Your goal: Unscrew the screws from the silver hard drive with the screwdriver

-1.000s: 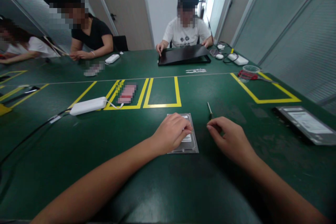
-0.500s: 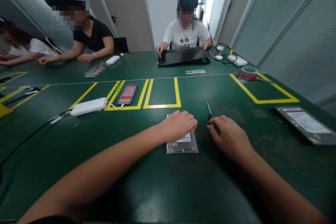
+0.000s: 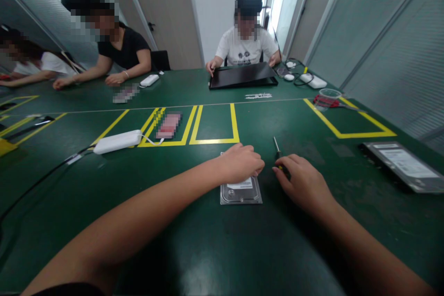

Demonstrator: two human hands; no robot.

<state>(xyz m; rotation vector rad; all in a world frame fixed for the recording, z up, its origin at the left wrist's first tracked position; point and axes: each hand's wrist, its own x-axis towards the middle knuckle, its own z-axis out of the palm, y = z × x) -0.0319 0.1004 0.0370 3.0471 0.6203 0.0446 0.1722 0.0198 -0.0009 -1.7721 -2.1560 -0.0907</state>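
Note:
A silver hard drive (image 3: 241, 193) lies flat on the green table (image 3: 208, 249) in front of me. My left hand (image 3: 241, 164) rests on its far half, fingers curled down over the top and pressing it. My right hand (image 3: 301, 182) sits just right of the drive, fingers closed around the handle of a small screwdriver (image 3: 277, 147). The metal shaft sticks out past my fingers, pointing away from me. The handle itself is mostly hidden under the hand.
Another hard drive (image 3: 402, 165) lies at the right. A white power adapter (image 3: 117, 141) with cable sits left, beside yellow taped boxes (image 3: 215, 139). Across the table a person holds a black laptop (image 3: 243, 76); two more people sit at the left. A clear cup (image 3: 329, 94) stands far right.
My left hand slid forward over the drive, baring its near end. My right hand closed on the screwdriver handle. The person in black stretched an arm out to the left.

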